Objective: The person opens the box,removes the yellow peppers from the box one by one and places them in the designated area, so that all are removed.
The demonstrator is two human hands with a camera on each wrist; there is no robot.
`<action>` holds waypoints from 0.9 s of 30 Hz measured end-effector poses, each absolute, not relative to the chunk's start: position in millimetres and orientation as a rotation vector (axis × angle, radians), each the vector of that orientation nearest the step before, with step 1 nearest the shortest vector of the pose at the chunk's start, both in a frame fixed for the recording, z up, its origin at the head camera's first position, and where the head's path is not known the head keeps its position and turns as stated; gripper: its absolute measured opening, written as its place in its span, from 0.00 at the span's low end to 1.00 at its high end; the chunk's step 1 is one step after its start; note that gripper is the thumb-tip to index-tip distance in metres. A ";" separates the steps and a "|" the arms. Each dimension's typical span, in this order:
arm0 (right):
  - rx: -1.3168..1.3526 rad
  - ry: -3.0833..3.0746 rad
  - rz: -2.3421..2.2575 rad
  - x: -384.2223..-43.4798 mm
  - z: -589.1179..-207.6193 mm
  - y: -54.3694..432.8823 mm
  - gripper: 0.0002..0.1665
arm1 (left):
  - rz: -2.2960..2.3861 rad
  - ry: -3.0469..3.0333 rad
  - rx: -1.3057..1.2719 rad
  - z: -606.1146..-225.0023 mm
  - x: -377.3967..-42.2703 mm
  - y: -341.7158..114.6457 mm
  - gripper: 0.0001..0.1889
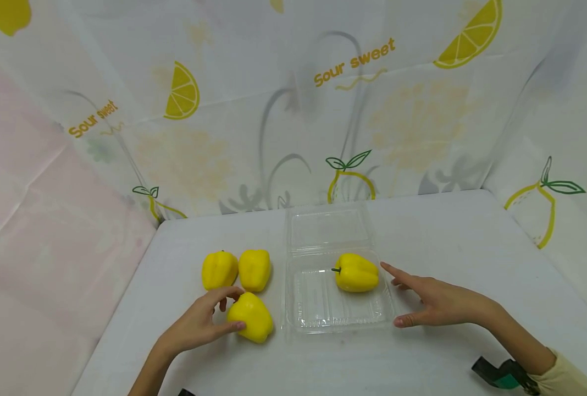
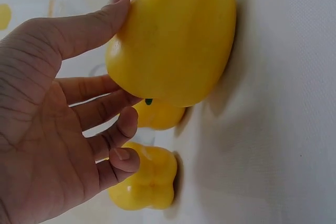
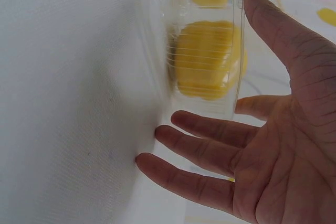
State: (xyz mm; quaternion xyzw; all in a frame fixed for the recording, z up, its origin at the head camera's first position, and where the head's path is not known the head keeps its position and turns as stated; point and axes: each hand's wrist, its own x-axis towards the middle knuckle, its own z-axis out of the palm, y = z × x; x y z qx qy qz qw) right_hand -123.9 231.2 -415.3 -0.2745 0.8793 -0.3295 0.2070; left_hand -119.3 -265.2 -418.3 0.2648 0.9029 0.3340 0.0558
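Observation:
My left hand (image 1: pixel 201 323) pinches a yellow bell pepper (image 1: pixel 252 318) between thumb and fingers. In the left wrist view the same bell pepper (image 2: pixel 173 40) shows the thumb on one side and fingertips near its green stem. Whether it touches the table cannot be told. A clear plastic clamshell container (image 1: pixel 318 319) lies with its lid (image 1: pixel 329 226) folded back. Inside, on the right, another yellow pepper (image 1: pixel 356 273) rests on its side. Beside the container's right wall my right hand (image 1: pixel 444 301) spreads its fingers, holding nothing; in the right wrist view its thumb is near the container rim (image 3: pixel 239 66).
Two more yellow peppers, a left one (image 1: pixel 219 270) and a right one (image 1: pixel 255 270), stand side by side behind my left hand. The white-covered table (image 1: pixel 343 363) meets a lemon-print cloth (image 1: pixel 254 143) at the back.

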 end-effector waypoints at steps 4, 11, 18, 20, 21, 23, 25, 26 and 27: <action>-0.773 2.447 -0.925 -124.0 -415.7 231.7 0.63 | 1.003 2.732 0.804 -416.9 -120.2 -264.3 0.31; -0.768 2.439 -0.939 -123.5 -416.0 231.9 0.62 | 0.972 2.706 0.883 -413.2 -122.0 -265.8 0.30; -0.771 2.439 -0.942 -123.3 -416.1 232.1 0.62 | 0.966 2.699 1.063 -411.2 -124.0 -265.7 0.28; -0.771 2.436 -0.946 -123.2 -416.1 232.2 0.62 | 0.957 2.703 1.084 -410.8 -124.6 -265.2 0.28; -0.771 2.436 -0.946 -123.1 -416.1 232.2 0.62 | 0.958 2.699 1.088 -410.5 -124.9 -264.7 0.28; -0.771 2.435 -0.946 -123.1 -416.1 232.1 0.62 | 0.957 2.685 1.105 -409.8 -125.8 -263.8 0.29; -0.770 2.439 -0.943 -123.1 -415.9 232.1 0.62 | 0.948 2.673 1.125 -408.8 -126.6 -263.0 0.29; -0.770 2.441 -0.940 -123.2 -415.9 232.0 0.62 | 0.944 2.667 1.135 -408.1 -127.1 -262.7 0.30; -0.770 2.443 -0.937 -123.3 -415.9 232.0 0.62 | 0.941 2.662 1.146 -407.5 -127.6 -262.4 0.30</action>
